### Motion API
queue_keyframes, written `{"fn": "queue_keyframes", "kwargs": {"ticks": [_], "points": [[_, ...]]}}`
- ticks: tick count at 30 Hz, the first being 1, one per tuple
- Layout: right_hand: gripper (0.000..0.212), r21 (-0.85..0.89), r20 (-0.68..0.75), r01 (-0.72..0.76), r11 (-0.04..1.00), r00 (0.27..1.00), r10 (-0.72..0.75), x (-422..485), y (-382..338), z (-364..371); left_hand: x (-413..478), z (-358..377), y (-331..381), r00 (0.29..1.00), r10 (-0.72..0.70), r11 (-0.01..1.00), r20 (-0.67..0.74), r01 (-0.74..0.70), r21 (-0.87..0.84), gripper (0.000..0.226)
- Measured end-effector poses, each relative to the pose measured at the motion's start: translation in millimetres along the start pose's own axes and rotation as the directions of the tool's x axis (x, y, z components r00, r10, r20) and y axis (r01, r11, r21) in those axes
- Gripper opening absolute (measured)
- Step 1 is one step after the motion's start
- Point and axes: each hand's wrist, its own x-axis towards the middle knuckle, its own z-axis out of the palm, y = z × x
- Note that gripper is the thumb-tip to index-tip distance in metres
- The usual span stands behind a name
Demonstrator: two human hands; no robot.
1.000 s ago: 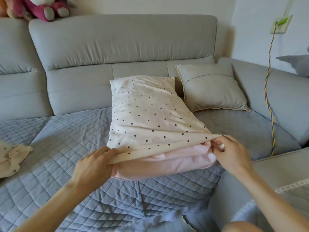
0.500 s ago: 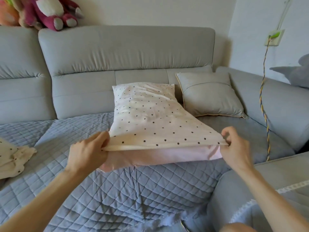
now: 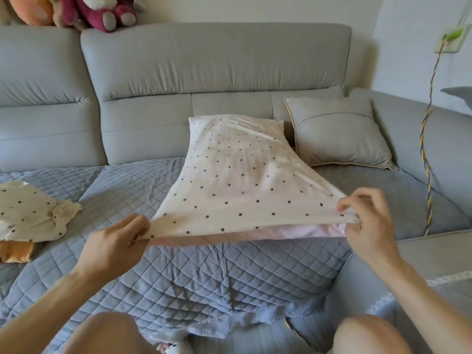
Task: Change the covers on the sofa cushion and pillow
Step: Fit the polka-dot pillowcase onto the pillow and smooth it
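A cream pillowcase with dark polka dots [image 3: 237,182] covers a pillow lying lengthwise on the sofa seat, its far end against the backrest. At the near, open end a strip of the pink inner pillow [image 3: 293,232] shows under the hem. My left hand [image 3: 120,241] pinches the hem's left corner. My right hand [image 3: 365,221] pinches the right corner, and the hem is stretched taut and lifted between them. A grey square sofa cushion [image 3: 337,134] leans against the backrest just right of the pillow.
A blue quilted cover [image 3: 204,282] lies over the seat of the grey sofa [image 3: 217,65]. A crumpled dotted cover [image 3: 30,213] with orange fabric under it lies at the left. Plush toys [image 3: 84,8] sit on the backrest. A braided cable [image 3: 429,149] hangs from a wall socket at the right.
Both hands have pulled the hem's corners farther apart and upward, stretching the opening flat. Less of the pink pillow shows at the opening than a second ago.
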Motion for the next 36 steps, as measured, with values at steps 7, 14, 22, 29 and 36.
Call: {"fn": "queue_keyframes", "kwargs": {"ticks": [7,14,22,29,36], "points": [[0.03,-0.348,0.873,0.13,0.928,0.405,0.271,-18.7,0.6,21.4,-28.6,28.4,-4.1,0.619,-0.125,0.965,0.776,-0.104,0.239,0.025],[0.036,-0.411,0.889,0.125,0.903,0.274,0.366,47.5,-36.8,32.2,69.3,11.2,26.4,0.435,-0.31,0.932,0.845,-0.036,0.36,0.022],[0.048,-0.168,0.583,-0.057,0.984,0.799,0.146,98.3,-74.8,132.4,171.6,96.9,70.3,0.847,-0.265,0.95,0.462,0.31,-0.024,0.059],[0.08,-0.386,0.641,-0.252,0.887,0.619,0.454,91.6,-27.0,185.6,124.5,160.6,7.8,0.659,-0.528,0.808,0.536,0.584,0.078,0.082],[0.131,-0.319,0.462,-0.721,0.615,0.448,0.765,94.9,-30.5,179.8,125.9,151.2,24.8,0.553,-0.682,0.618,0.478,0.785,-0.025,0.104]]}}
